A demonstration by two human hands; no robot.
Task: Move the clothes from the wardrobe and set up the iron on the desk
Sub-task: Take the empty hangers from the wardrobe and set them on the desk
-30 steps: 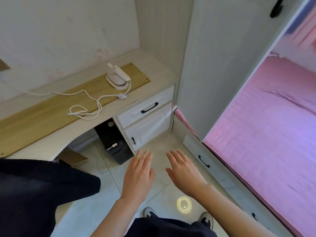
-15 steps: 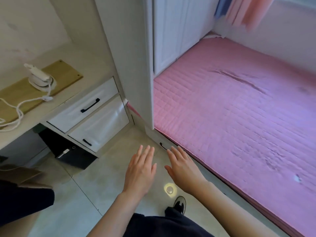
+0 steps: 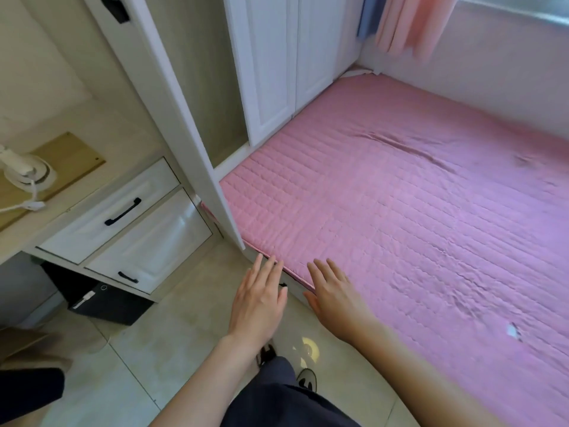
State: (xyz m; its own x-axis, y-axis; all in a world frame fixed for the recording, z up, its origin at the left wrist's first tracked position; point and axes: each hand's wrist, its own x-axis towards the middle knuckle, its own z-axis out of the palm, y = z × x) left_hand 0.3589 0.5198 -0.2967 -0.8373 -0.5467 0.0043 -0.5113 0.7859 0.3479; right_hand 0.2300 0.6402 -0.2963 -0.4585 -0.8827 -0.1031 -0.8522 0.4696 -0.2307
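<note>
The white iron (image 3: 26, 172) with its white cord sits on the wooden panel of the desk (image 3: 70, 155) at the far left. A white wardrobe (image 3: 274, 66) stands behind the bed with two closed doors, and one open door (image 3: 184, 118) swings out toward me. No clothes show inside it. My left hand (image 3: 260, 298) and my right hand (image 3: 334, 295) hover palm down with straight fingers over the floor by the bed edge, holding nothing.
A pink quilted mattress (image 3: 415, 217) fills the right side. Two white desk drawers (image 3: 123, 211) with black handles sit under the desk, a black computer case (image 3: 104, 303) below them. Pink and blue curtains (image 3: 406, 23) hang at the top right. My feet stand on tile floor (image 3: 172, 340).
The view has swung to the right, from the desk toward the wardrobe and bed. The iron slid to the left edge of view. Both hands stay flat and empty in front.
</note>
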